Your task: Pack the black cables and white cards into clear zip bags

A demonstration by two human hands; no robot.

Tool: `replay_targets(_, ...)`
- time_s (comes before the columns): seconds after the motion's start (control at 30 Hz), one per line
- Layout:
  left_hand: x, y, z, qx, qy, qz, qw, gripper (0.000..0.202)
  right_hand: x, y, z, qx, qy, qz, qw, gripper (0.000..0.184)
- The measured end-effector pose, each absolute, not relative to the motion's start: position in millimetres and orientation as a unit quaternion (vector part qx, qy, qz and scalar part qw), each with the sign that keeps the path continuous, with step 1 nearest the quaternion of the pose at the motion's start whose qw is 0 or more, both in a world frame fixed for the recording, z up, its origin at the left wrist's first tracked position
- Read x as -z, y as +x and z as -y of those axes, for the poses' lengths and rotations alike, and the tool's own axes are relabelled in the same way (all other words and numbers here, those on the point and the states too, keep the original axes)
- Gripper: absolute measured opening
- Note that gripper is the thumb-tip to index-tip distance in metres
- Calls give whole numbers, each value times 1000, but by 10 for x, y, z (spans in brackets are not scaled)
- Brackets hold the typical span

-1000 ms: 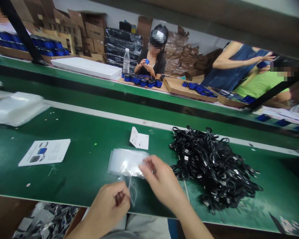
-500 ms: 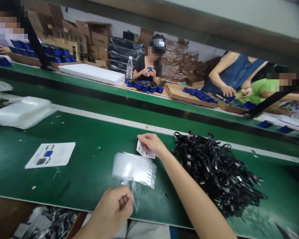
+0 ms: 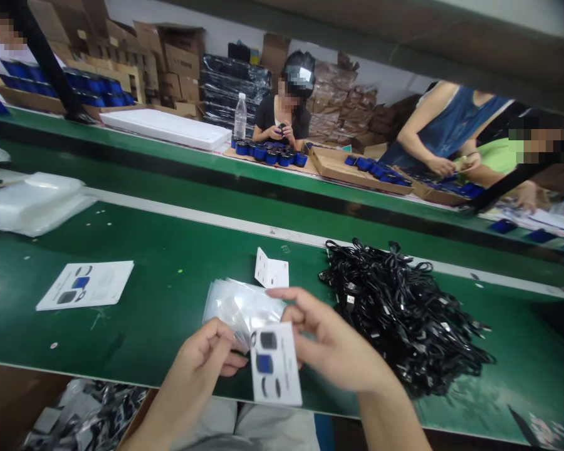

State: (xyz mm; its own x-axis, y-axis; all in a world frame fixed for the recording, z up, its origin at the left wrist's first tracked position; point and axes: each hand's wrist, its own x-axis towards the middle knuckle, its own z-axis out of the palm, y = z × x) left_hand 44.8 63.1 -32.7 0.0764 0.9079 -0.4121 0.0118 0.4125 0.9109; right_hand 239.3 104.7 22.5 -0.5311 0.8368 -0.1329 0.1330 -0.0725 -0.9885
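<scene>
My left hand pinches a clear plastic bag close to the front edge of the green table. Beside it, my right hand grips a printed leaflet by its side, pictures facing up. A stack of clear bags lies just beyond both hands, partly covered by them. Past the stack stands a folded leaflet, half open on the table. To the right of my right hand spreads a heap of black USB cables. A pile of leaflets rests to the left.
A thick bundle of plastic bags sits at the far left. Below the table edge is a carton of small bagged parts. Across a raised ledge, several people handle blue items near trays and a water bottle.
My right hand has come back toward me with a leaflet, leaving a folded one behind the bags. My left hand has moved slightly up, still with the clear bag.
</scene>
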Motion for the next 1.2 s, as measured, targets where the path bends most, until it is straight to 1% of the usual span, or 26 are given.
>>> replay_targets(0.07, 325, 501, -649, -390, 402, -572, 599, 25, -155, 2321, -878, -576, -403, 666, 249, 51)
replay_targets(0.13, 332, 547, -656, -418, 426, -587, 547, 26, -44, 2218, -768, -533, -420, 688, 256, 59)
replay_targets(0.2, 343, 579, -653, -434, 445, -612, 488, 27, 77, 2106, -674, -532, -443, 646, 322, 56)
replay_targets(0.3, 366, 612, -654, -434, 445, -639, 453, 24, 256, 1941, -515, -534, -496, 500, 467, 40)
replay_targets(0.33, 376, 624, -660, -434, 446, -641, 450, 23, 315, 1890, -464, -540, -505, 457, 495, 39)
replay_targets(0.37, 388, 638, -669, -436, 448, -642, 443, 22, 371, 1844, -420, -556, -507, 424, 504, 38)
replay_targets(0.43, 412, 666, -691, -443, 459, -642, 425, 21, 466, 1782, -369, -599, -504, 384, 490, 39)
replay_targets(0.5, 429, 685, -708, -446, 473, -640, 411, 22, 525, 1773, -372, -607, -516, 384, 466, 40)
replay_targets(0.63, 410, 679, -707, -437, 496, -635, 399, 23, 523, 1849, -419, -529, -546, 497, 419, 50)
replay_targets(0.73, 372, 665, -688, -447, 496, -644, 373, 22, 488, 1832, -376, -501, -548, 545, 390, 56)
replay_targets(0.8, 357, 657, -684, -458, 489, -654, 352, 21, 493, 1762, -306, -464, -563, 553, 403, 57)
replay_targets(0.9, 353, 640, -698, -479, 470, -668, 320, 22, 564, 1625, -194, -389, -591, 533, 464, 65)
replay_targets(0.93, 352, 634, -705, -487, 464, -671, 313, 23, 599, 1584, -168, -390, -588, 516, 485, 68)
replay_targets(0.97, 349, 628, -711, -493, 459, -672, 308, 24, 634, 1551, -153, -417, -573, 497, 500, 67)
replay_targets(1.0, 344, 624, -717, -498, 457, -672, 303, 25, 665, 1529, -149, -466, -548, 476, 506, 60)
replay_targets(1.07, 330, 616, -724, -504, 461, -668, 295, 25, 697, 1531, -176, -560, -497, 442, 495, 29)
replay_targets(1.1, 322, 610, -726, -506, 468, -665, 288, 25, 692, 1557, -202, -570, -488, 441, 492, 15)
replay_targets(1.13, 316, 601, -729, -507, 479, -660, 278, 24, 672, 1598, -234, -544, -493, 458, 501, 14)
replay_targets(1.17, 312, 589, -733, -508, 492, -655, 267, 23, 639, 1651, -266, -488, -501, 491, 519, 17)
replay_targets(1.2, 309, 573, -737, -506, 507, -649, 256, 22, 596, 1710, -297, -414, -501, 536, 538, 15)
